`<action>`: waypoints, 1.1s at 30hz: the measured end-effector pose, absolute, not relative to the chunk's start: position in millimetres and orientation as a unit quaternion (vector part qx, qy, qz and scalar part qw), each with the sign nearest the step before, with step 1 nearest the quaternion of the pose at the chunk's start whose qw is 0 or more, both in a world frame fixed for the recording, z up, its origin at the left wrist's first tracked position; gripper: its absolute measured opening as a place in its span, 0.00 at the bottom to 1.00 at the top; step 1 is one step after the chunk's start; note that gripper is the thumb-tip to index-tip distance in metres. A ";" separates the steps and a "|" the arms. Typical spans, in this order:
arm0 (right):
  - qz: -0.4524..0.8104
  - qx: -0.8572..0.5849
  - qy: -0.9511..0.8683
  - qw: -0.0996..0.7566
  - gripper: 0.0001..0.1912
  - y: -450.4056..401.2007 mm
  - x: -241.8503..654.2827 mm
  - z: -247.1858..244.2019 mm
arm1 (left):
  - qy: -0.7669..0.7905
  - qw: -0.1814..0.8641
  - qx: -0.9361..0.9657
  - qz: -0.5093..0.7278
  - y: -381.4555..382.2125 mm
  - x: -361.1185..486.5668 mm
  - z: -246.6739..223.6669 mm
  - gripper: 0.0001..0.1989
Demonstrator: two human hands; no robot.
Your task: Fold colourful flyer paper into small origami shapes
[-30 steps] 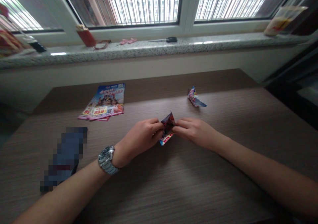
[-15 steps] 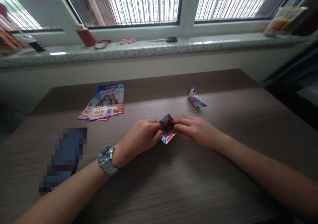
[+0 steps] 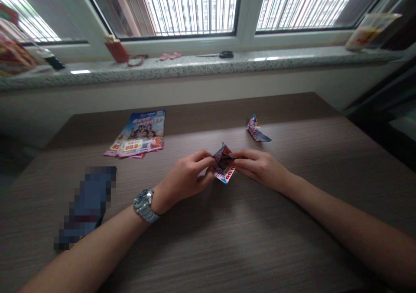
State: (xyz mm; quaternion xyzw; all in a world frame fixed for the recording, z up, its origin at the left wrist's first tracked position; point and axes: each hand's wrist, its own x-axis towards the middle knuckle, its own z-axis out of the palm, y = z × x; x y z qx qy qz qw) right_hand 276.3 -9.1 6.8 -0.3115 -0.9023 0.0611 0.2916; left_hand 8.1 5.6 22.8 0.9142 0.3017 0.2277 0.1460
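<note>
A small folded paper point(image 3: 225, 168), printed in bright colours, is held between both hands over the middle of the table. My left hand point(image 3: 191, 171), with a metal watch point(image 3: 145, 205) on its wrist, pinches the paper's left side between thumb and fingers. On its right side, my right hand point(image 3: 256, 164) grips the paper with its fingers closed. The top of the paper stands up in a point, and a fold gapes in its middle. Behind the right hand, a second folded paper piece point(image 3: 256, 129) rests on the table.
A stack of printed flyers point(image 3: 143, 135) lies at the back left of the brown table point(image 3: 208, 241). A blurred-out dark flat object point(image 3: 87, 206) is beside my left forearm. On the stone sill point(image 3: 182, 69) are scissors point(image 3: 225, 54), a red container point(image 3: 116, 50) and a plastic cup point(image 3: 370, 30).
Both hands and the folded paper have shifted slightly right and away from me. The paper's fold has spread a little wider. The view has moved slightly.
</note>
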 end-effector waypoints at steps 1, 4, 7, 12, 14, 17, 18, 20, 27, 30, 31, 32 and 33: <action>0.063 -0.311 -0.901 0.295 0.10 -9.0 276.7 6.8 | 0.292 0.142 0.917 0.233 6.3 7.2 22.2 0.08; 0.075 -0.313 -0.898 0.301 0.11 -9.1 278.5 6.7 | 0.273 0.134 0.922 0.240 7.6 5.1 21.6 0.10; 0.097 -0.316 -0.893 0.306 0.11 -9.9 281.6 6.3 | 0.263 0.125 0.926 0.242 7.9 4.8 21.3 0.13; 0.126 -0.327 -0.883 0.312 0.10 -11.3 287.0 5.3 | 0.251 0.106 0.931 0.243 8.4 5.1 16.3 0.14; 0.133 -0.329 -0.878 0.320 0.10 -11.6 288.0 4.3 | 0.247 0.108 0.929 0.252 8.9 4.8 13.5 0.12; 0.145 -0.332 -0.871 0.331 0.09 -12.0 287.8 3.3 | 0.252 0.124 0.922 0.266 9.1 4.3 10.8 0.09; 0.150 -0.334 -0.869 0.332 0.09 -12.2 287.5 3.4 | 0.256 0.134 0.919 0.267 8.8 4.3 10.4 0.09; 0.157 -0.336 -0.867 0.333 0.09 -12.8 286.6 4.3 | 0.264 0.155 0.913 0.270 7.9 4.9 10.1 0.10; 0.172 -0.340 -0.861 0.338 0.09 -14.8 285.2 5.3 | 0.282 0.162 0.900 0.289 4.0 9.1 9.9 0.08; 0.172 -0.340 -0.858 0.345 0.08 -14.6 285.4 3.4 | 0.283 0.168 0.895 0.301 3.1 9.0 10.9 0.07; 0.171 -0.339 -0.858 0.347 0.08 -14.6 285.4 2.9 | 0.284 0.170 0.893 0.304 3.1 8.7 11.3 0.07; 0.171 -0.339 -0.857 0.348 0.08 -14.6 285.2 2.5 | 0.285 0.172 0.892 0.306 3.1 8.4 11.5 0.07; 0.170 -0.340 -0.856 0.349 0.08 -14.8 285.0 2.3 | 0.285 0.173 0.891 0.308 3.2 8.3 11.6 0.07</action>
